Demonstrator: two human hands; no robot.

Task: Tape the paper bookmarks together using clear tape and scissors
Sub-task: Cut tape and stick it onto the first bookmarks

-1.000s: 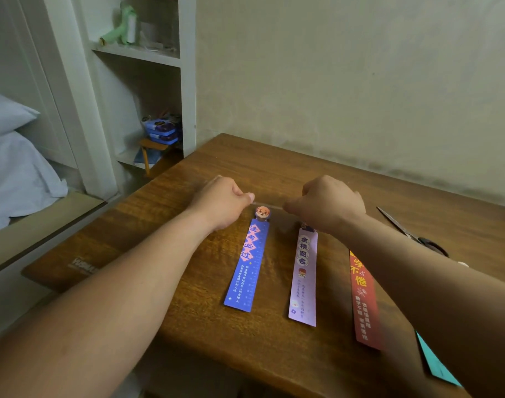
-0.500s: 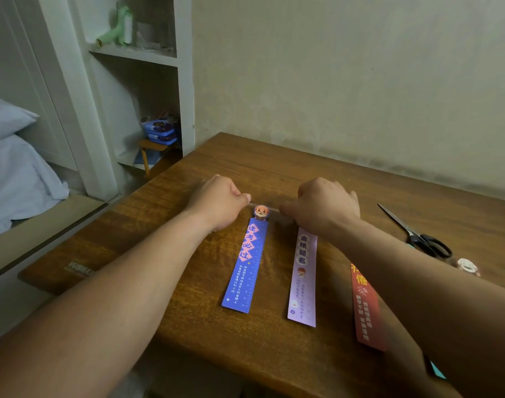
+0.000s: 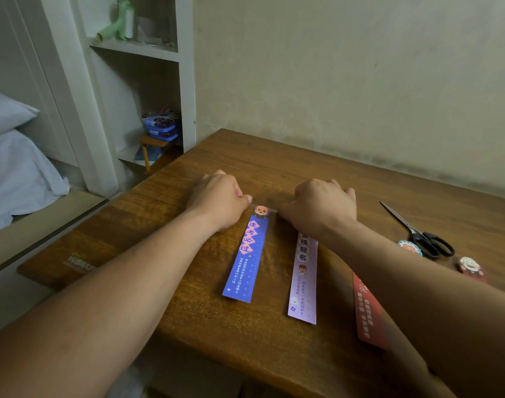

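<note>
Both hands had sunk slightly toward the table [image 3: 274, 162] in the last second, bringing the tape [image 3: 270, 208] down across the cartoon head that tops the blue bookmark [image 3: 247, 257]. The left hand [image 3: 217, 201] and right hand [image 3: 324, 208], fingers curled, each pinched one end of the clear strip, which was stretched taut between them. The lilac bookmark [image 3: 303, 280] lay just beside the blue one, its top edge under the right hand. The red bookmark [image 3: 366, 311] lay farther right, partly hidden by the forearm. The scissors [image 3: 418, 231] lay open on the table, well apart to the right.
</note>
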